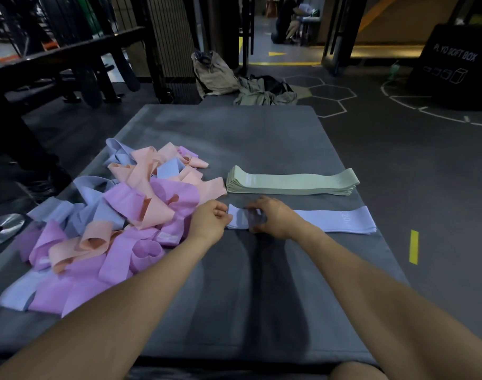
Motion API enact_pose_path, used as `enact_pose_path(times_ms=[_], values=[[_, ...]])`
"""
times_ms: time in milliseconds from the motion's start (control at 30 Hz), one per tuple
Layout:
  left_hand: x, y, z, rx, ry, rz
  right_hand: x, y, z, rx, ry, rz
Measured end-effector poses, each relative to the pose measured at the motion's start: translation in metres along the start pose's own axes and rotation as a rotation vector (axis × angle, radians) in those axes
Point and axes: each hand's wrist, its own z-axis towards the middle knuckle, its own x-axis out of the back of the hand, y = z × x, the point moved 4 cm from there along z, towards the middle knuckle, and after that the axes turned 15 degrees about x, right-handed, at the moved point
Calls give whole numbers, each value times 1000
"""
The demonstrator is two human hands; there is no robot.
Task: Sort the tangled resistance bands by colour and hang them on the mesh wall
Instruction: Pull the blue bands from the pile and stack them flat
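A tangled heap of pink, peach and pale blue resistance bands [119, 215] covers the left of the grey mat [261, 297]. A neat stack of green bands [292, 182] lies flat at the mat's right. In front of it lies a flat stack of pale blue bands [338, 222]. My left hand [209, 222] pinches the left end of this blue stack. My right hand [272, 218] rests on the stack just to the right, fingers curled on the top band. The mesh wall [174, 37] stands behind the mat.
A metal weight plate [4, 229] lies off the mat's left edge. A dark rack [56, 64] stands at back left. Bags and clothes [234, 80] sit on the floor beyond the mat. A black soft box [453, 67] stands at far right.
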Motion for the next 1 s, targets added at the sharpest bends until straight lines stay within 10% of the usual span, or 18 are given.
enact_pose_path(times_ms=[1000], values=[[-67, 68, -35, -516, -199, 725, 47, 59, -78, -91, -35, -189]])
